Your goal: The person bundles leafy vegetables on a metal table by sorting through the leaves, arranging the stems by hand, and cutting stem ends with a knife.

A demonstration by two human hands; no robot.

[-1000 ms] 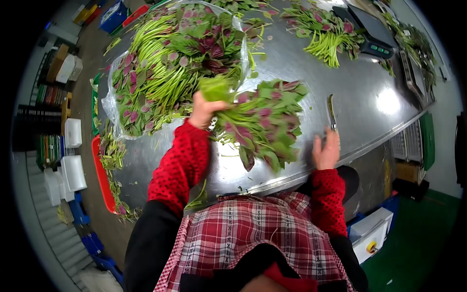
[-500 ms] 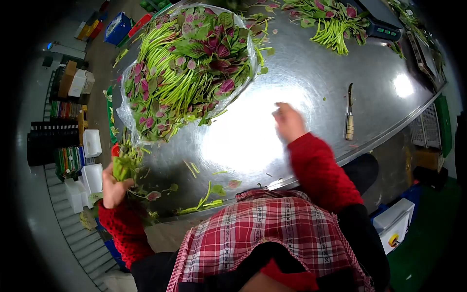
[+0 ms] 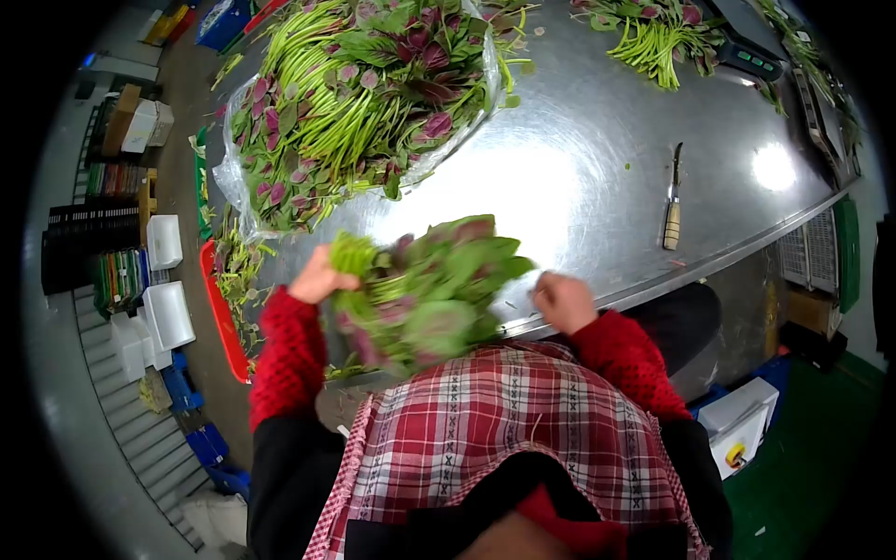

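My left hand [image 3: 320, 276] is closed around the stem end of a bunch of amaranth greens [image 3: 434, 303]. Its green and purple leaves fan out to the right, low over the near side of the table, partly blurred. Just beyond the leaf tips is my right hand [image 3: 566, 302], fingers curled together; whether anything small is pinched in them is hidden. A large heap of amaranth [image 3: 345, 112] lies on clear plastic at the table's far left. To the right, a knife [image 3: 673, 201] with a wooden handle rests on the metal.
A smaller amaranth bunch [image 3: 651, 51] lies at the back of the steel table [image 3: 579, 121], beside a digital scale [image 3: 749, 61]. A red crate [image 3: 220, 313] with leafy scraps stands by the left edge. White bins [image 3: 169, 315] are on the floor beyond.
My left hand has brought the amaranth bunch from the table's left edge rightward, in front of my body. My right hand has come down nearer to me. The view has shifted slightly.
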